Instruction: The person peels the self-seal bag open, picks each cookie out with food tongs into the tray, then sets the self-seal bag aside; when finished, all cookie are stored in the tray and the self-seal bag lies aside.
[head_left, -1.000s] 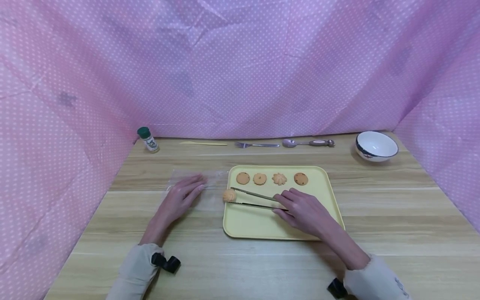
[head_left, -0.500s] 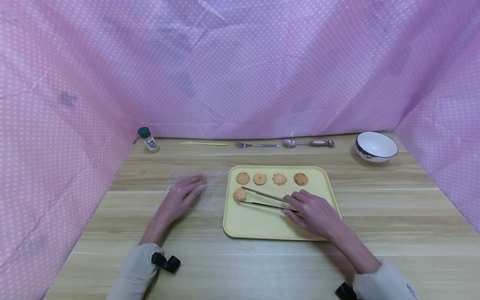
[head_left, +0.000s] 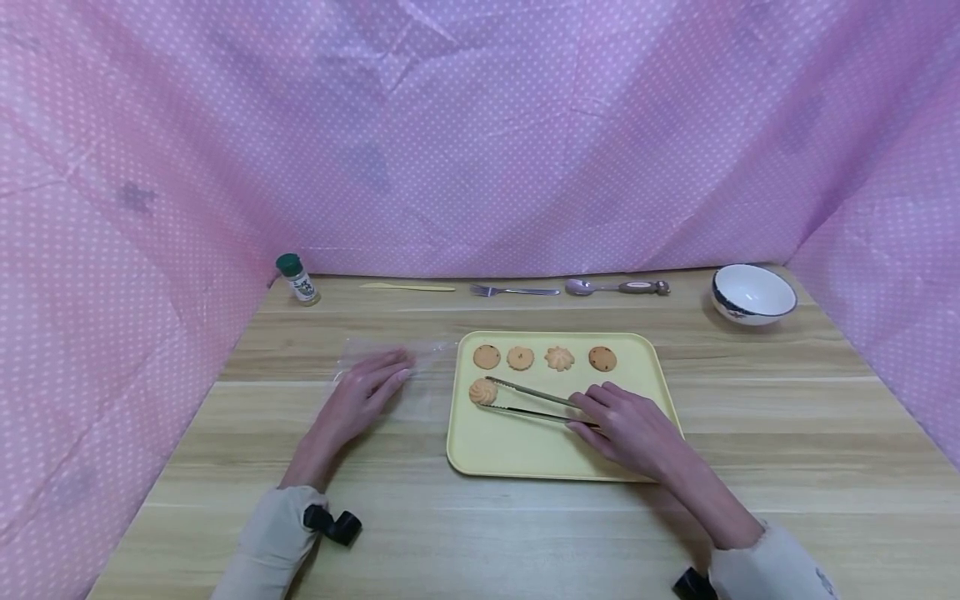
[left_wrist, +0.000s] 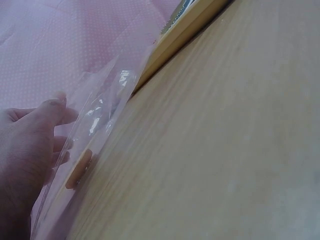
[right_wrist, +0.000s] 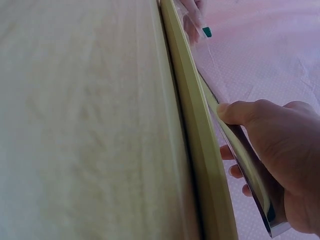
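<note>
My right hand [head_left: 626,425] grips metal tongs [right_wrist: 255,175] with the thumb on one arm and fingers on the other. The tong tips lie on either side of a round swirled cookie [head_left: 483,392], over the left part of a pale yellow tray [head_left: 525,454]. Along the tray's far side sit several cookies [head_left: 558,358] in a row. Left of the tray, my left hand [head_left: 367,387] holds a clear plastic bag [head_left: 427,354], its film lifted beside the fingers in the left wrist view. A brown cookie [left_wrist: 79,170] shows through this film.
At the table's back lie a pale yellow knife [head_left: 407,287], a fork [head_left: 515,291] and a spoon [head_left: 617,287]. A green-capped shaker jar [head_left: 297,279] stands back left, a white bowl [head_left: 753,294] back right. Pink dotted cloth [head_left: 480,142] hangs behind and around.
My right hand has drawn back to the right with the tongs, and the swirled cookie has moved from the tray's left edge inward over the tray. The left hand has stayed still.
</note>
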